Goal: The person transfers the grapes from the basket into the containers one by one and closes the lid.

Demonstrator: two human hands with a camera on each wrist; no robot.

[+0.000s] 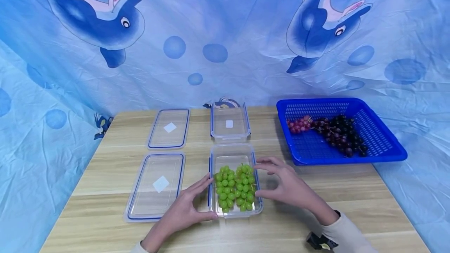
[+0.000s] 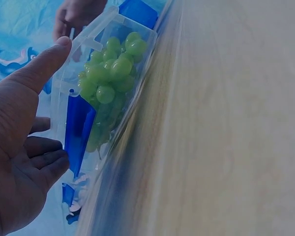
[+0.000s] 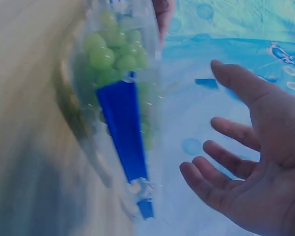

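Head view: spread left hand [image 1: 184, 211] and right hand [image 1: 286, 182], gripping nothing, flank a clear container [image 1: 232, 150] of green grapes [image 1: 225, 186]; filling seems finishing, closing likely needs the lid [image 1: 154, 198] leftward.

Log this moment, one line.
near clear food container: unlidded | green grapes: inside | left hand: at left side | right hand: at right side

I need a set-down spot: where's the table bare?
Bare tabletop shows between the blue basket and right sleeve, and either side of the rear container, toward the basket and rear lid. It's crowded around the front container: green grapes inside, left hand and right hand beside it.
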